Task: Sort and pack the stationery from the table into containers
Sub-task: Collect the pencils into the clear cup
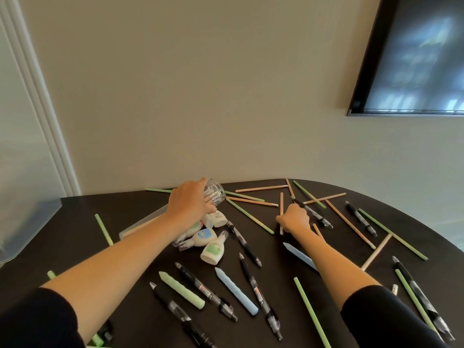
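Note:
My left hand (188, 202) grips a clear glass jar (216, 195), tilted with its mouth to the right, at the table's far side. My right hand (295, 219) is curled round a wooden pencil (281, 202) and a black pen (313, 213) lying under its fingers. Several correction tape dispensers (204, 237) lie in a cluster below the jar. Black pens (244, 241), green sticks (248, 216), wooden pencils (261, 188) and pastel highlighters, blue (236, 290) and green (181, 289), are scattered over the dark table (130, 254).
A clear plastic bin (27, 222) stands at the table's left edge. A flat clear tray (143, 223) lies under my left forearm. The wall runs along the table's far edge, with a dark screen (416, 54) hung at the upper right.

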{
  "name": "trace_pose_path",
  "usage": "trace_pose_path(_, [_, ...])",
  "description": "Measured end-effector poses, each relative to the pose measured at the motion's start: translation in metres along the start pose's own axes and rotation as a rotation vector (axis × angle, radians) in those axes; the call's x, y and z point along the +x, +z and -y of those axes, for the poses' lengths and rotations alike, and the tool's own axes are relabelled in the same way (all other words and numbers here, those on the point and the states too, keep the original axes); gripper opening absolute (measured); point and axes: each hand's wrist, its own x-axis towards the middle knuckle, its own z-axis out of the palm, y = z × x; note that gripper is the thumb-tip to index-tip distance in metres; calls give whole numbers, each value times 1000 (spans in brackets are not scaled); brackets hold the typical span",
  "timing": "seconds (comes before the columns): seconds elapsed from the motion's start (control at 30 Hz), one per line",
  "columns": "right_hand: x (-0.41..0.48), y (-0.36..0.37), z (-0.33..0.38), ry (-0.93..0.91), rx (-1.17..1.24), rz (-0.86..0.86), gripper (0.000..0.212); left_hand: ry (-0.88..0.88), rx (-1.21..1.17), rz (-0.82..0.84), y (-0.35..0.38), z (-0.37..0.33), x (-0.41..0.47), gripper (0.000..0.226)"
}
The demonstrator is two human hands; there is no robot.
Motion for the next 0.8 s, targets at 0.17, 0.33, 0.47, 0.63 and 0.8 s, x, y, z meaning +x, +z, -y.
trace_pose_path(0.17, [6, -2, 4, -78, 68, -72, 19, -21, 39, -52, 5, 2, 8, 65])
trace_pose_path(0.33, [16, 3, 17, -393, -180, -188, 28, -2, 66, -70, 10, 6, 20, 63])
trace_pose_path(0.47, [31, 16, 24, -543, -333, -116, 33, 2, 30, -60, 16, 17, 28, 57])
trace_pose_path(0.63, [46, 24, 27, -476, -381, -10, 28, 0, 2, -91, 19, 24, 34, 63])
trace_pose_path(0.8, [46, 9, 31, -471, -579, 52, 35, 5, -3, -88, 20, 30, 33, 66])
